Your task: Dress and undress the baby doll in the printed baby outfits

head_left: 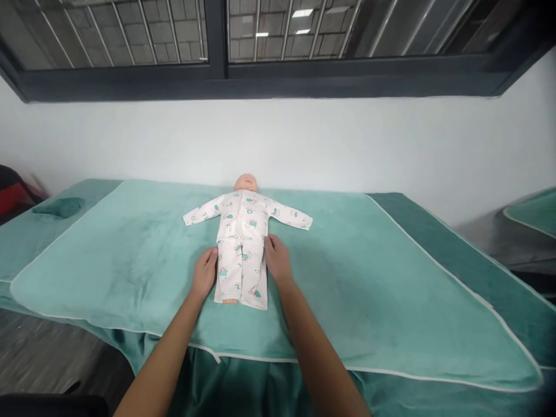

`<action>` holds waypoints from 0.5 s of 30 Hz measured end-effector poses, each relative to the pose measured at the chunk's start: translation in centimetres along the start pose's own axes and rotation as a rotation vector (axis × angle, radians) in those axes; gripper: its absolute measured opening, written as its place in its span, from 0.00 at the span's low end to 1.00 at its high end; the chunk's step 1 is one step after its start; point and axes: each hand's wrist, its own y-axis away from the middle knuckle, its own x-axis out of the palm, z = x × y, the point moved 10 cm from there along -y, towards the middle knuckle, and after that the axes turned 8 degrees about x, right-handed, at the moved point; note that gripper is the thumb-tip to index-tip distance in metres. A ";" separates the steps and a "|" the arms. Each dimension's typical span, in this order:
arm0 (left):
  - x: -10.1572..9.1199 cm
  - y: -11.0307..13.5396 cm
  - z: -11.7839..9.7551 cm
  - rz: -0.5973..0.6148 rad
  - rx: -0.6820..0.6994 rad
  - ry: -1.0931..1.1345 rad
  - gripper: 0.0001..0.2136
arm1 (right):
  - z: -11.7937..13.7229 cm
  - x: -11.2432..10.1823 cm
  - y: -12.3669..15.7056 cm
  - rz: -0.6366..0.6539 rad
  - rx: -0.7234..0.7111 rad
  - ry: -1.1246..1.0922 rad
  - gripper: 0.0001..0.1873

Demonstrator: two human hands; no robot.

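Note:
A baby doll (246,182) lies on its back, its head toward the wall. It wears a white long-sleeved top (243,214) printed with small green and pink figures, both sleeves spread outward. Matching trousers (241,275) cover the legs; a bit of a foot shows at one cuff. My left hand (205,271) is closed at the left edge of the trousers, below the waist. At the opposite edge, just under the top's hem, my right hand (277,258) is closed on the trouser fabric. Most of my fingertips are hidden.
A light green plush cover (369,289) with white piping lies over a darker green bed cover (460,249) that has a hole at its left end. A white wall (304,139) and dark-framed window (278,81) stand behind. A red and black object (15,197) sits far left.

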 end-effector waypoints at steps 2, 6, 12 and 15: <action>-1.0 2.4 -0.4 0.017 0.038 -0.017 0.22 | 0.1 -0.5 1.9 -0.010 -0.031 0.054 0.20; -2.8 9.3 -0.4 0.013 0.087 -0.081 0.19 | -0.8 -2.5 9.3 -0.042 -0.188 0.134 0.19; -6.0 24.7 7.7 -0.079 -0.207 -0.145 0.19 | -9.6 -4.2 24.6 -0.126 -0.230 0.231 0.23; -6.9 30.0 10.7 -0.042 -0.235 -0.127 0.18 | -14.6 -5.0 28.7 -0.166 -0.069 0.266 0.23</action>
